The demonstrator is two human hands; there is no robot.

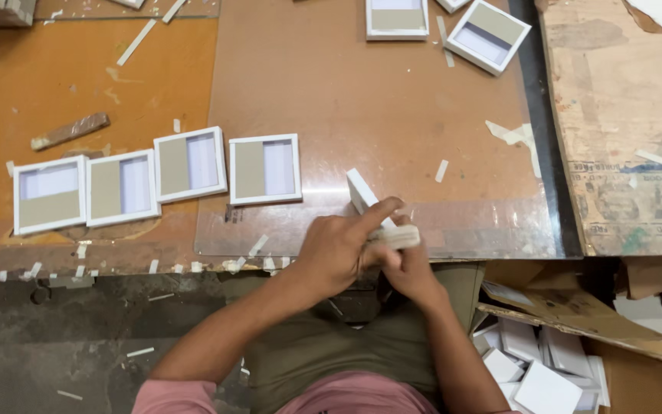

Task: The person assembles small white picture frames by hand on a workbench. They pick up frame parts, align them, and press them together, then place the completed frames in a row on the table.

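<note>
Near the table's front edge my left hand (342, 247) grips a small white box tray (361, 189) that stands on its edge, tilted, with my forefinger laid along its side. Under and behind it, my right hand (408, 268) holds a pale roll of tape (400, 237) against the tray's lower end. Several finished white square trays with grey card insides lie in a row to the left, the nearest (265, 169) a hand's width away.
Two more white trays (489, 35) lie at the far edge. A brown cardboard sheet (630, 123) covers the right side. An open carton (561, 368) of white box parts stands at lower right. Tape scraps dot the orange table (55, 84).
</note>
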